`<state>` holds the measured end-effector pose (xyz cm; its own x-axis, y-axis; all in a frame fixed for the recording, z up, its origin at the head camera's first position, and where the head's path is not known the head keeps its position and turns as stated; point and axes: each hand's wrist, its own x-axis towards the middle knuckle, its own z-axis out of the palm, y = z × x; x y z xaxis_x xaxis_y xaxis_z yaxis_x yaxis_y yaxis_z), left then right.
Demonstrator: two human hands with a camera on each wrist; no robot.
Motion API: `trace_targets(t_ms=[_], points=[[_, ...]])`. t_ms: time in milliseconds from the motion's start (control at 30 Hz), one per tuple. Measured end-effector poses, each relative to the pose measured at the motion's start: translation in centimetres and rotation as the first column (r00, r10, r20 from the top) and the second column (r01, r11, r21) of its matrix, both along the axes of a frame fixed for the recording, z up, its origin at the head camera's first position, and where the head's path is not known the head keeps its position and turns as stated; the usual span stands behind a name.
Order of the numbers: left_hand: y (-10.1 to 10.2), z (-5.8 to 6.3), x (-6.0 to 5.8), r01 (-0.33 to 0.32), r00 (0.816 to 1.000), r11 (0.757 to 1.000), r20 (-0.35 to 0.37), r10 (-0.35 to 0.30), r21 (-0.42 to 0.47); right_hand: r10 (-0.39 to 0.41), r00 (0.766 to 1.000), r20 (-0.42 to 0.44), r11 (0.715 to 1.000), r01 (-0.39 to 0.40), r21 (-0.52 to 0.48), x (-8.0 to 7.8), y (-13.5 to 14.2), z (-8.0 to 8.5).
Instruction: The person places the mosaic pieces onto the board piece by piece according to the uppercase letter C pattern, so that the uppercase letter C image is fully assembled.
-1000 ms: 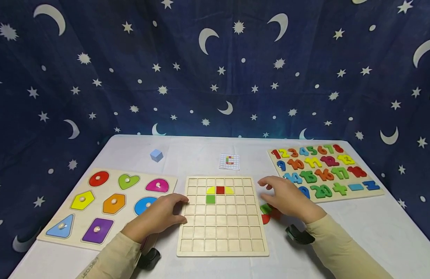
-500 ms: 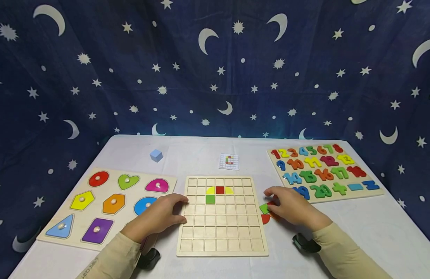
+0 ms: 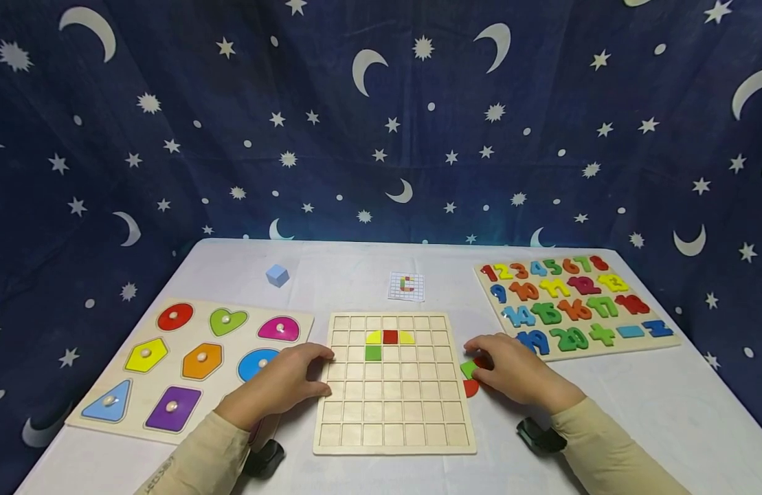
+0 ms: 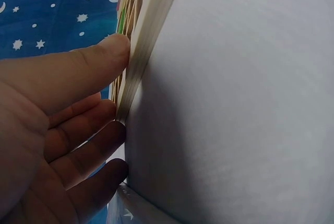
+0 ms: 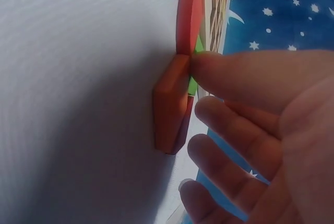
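My right hand (image 3: 510,370) is just off the right side of the grid board (image 3: 391,412), thumb and fingers loosely parted, the thumb tip at a little cluster of loose pieces. These lie on the cloth near the board's right edge: a green piece (image 3: 468,370), a curved red piece (image 3: 471,388) on my side of it, another red piece (image 3: 482,362) partly under my fingers, and an orange piece (image 5: 169,104) close against them. I can't see my hand lifting any of them.

My left hand (image 3: 282,387) is at the board's left edge, thumb and fingers spread apart, the thumb touching the rim. In the board's upper rows sit a red square (image 3: 389,337) between two yellow pieces (image 3: 374,337) and, below the left one, a green square (image 3: 372,353).

Past the board's far edge lies a patterned card (image 3: 406,287); left of that edge, farther back, a blue cube (image 3: 277,276). The shape puzzle (image 3: 173,364) lies left of the board, the number puzzle (image 3: 628,346) to its right.
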<state>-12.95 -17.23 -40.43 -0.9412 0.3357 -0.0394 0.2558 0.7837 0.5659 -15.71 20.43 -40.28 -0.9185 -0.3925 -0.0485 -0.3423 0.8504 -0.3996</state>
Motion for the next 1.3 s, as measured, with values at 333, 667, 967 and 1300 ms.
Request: trace_targets(t_ms=[333, 667, 967, 1300], points=[[-0.2, 0.0, -0.1, 0.031, 0.999, 1.000, -0.017, -0.031, -0.003, -0.021, 1.000, 0.002, 1.000, 0.021, 0.010, -0.2, -0.3, 0.0], [0.1, 0.0, -0.1, 0.002, 1.000, 1.000, 0.006, -0.002, -0.011, -0.014, 0.999, 0.040, 1.000, 0.014, 0.000, -0.8, -1.1, 0.0], [0.0, 0.0, 0.0, 0.004, 1.000, 1.000, 0.005, -0.004, -0.007, -0.039, 0.999, 0.036, 0.999, 0.039, 0.007, -0.9, -1.7, -0.2], [-0.1, 0.1, 0.0, 0.009, 1.000, 1.000, 0.000, -0.009, -0.001, -0.049, 0.999, 0.020, 0.999, 0.049, 0.021, -1.3, -2.1, -0.3]])
